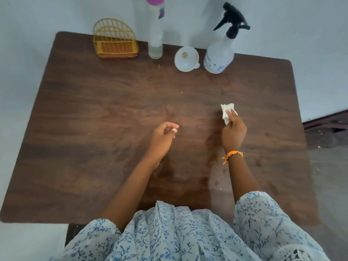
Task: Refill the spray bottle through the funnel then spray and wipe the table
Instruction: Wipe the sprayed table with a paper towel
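Note:
A white spray bottle point(219, 53) with a black trigger head stands at the back right of the dark wooden table point(94, 129). Left of it a white funnel point(186, 58) sits mouth up. A tall clear refill bottle point(155, 29) with a purple cap stands further left. My right hand point(233, 132) pinches a crumpled white tissue point(227, 112) just over the table's middle right. My left hand point(163, 138) hovers at the centre with fingers curled, holding nothing. Damp smears show on the wood near me.
A yellow wire napkin holder point(114, 39) stands at the back left corner. A pale wall runs close behind the table. A dark bench or step point(325, 123) sits off the right edge on the floor.

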`<state>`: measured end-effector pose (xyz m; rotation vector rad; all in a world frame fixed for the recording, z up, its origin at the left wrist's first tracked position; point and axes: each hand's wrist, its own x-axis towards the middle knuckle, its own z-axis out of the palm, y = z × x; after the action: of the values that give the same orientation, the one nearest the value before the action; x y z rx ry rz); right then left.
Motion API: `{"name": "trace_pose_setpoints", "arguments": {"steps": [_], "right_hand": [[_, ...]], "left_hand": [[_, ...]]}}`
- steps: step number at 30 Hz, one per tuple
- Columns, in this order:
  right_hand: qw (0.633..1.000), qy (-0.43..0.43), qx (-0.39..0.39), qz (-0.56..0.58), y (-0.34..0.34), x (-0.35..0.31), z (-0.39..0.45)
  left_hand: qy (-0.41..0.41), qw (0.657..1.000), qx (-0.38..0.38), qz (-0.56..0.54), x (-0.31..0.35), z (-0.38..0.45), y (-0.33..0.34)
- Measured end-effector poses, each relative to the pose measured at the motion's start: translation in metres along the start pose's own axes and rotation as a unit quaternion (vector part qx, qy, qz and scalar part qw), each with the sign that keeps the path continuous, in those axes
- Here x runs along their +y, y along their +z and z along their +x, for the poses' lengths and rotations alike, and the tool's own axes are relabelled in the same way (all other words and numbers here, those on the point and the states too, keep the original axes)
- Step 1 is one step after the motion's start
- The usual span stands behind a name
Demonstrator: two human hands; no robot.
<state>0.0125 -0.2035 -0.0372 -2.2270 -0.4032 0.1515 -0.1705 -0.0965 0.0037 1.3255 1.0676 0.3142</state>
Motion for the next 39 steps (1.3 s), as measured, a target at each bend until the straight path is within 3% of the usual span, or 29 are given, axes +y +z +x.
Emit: {"name": "trace_pose_setpoints", "arguments": {"steps": [4, 8, 12, 15, 17, 20, 22, 25, 29, 33, 36, 39], "right_hand": [[0.978, 0.032, -0.135, -0.158, 0.008, 0.001, 0.026], [0.964, -0.028, -0.222, -0.145, 0.041, -0.025, 0.025], [0.931, -0.215, -0.267, -0.126, 0.047, -0.017, -0.022], [0.901, -0.303, -0.262, -0.165, 0.022, 0.015, -0.038], [0.914, -0.247, -0.258, -0.19, 0.0, 0.027, -0.024], [0.96, -0.093, -0.188, -0.186, -0.011, 0.03, 0.01], [0.971, -0.046, -0.164, -0.168, 0.001, 0.017, 0.03], [0.965, -0.077, -0.21, -0.14, 0.033, -0.009, 0.03], [0.921, -0.222, -0.293, -0.131, 0.048, -0.007, -0.024], [0.903, -0.304, -0.266, -0.151, 0.001, 0.023, -0.042], [0.948, -0.153, -0.22, -0.17, -0.026, 0.03, -0.015], [0.975, -0.012, -0.168, -0.146, -0.011, 0.022, 0.017]], "left_hand": [[-0.021, 0.999, -0.025, 0.028, 0.005, 0.008, 0.012], [-0.024, 0.999, 0.004, 0.039, 0.006, 0.021, 0.014], [-0.029, 0.998, 0.044, 0.043, 0.003, 0.031, 0.019], [-0.041, 0.998, 0.045, 0.035, 0.0, 0.035, 0.026], [-0.045, 0.998, 0.035, 0.04, -0.003, 0.036, 0.03], [-0.042, 0.998, 0.031, 0.044, -0.006, 0.036, 0.032], [-0.041, 0.997, 0.037, 0.045, -0.007, 0.035, 0.032], [-0.037, 0.997, 0.054, 0.034, -0.007, 0.035, 0.028], [-0.031, 0.996, 0.082, 0.03, -0.009, 0.036, 0.023], [-0.037, 0.996, 0.079, 0.025, -0.011, 0.037, 0.025], [-0.034, 0.997, 0.068, 0.022, -0.012, 0.035, 0.03], [-0.035, 0.997, 0.069, 0.023, -0.012, 0.033, 0.029]]}}
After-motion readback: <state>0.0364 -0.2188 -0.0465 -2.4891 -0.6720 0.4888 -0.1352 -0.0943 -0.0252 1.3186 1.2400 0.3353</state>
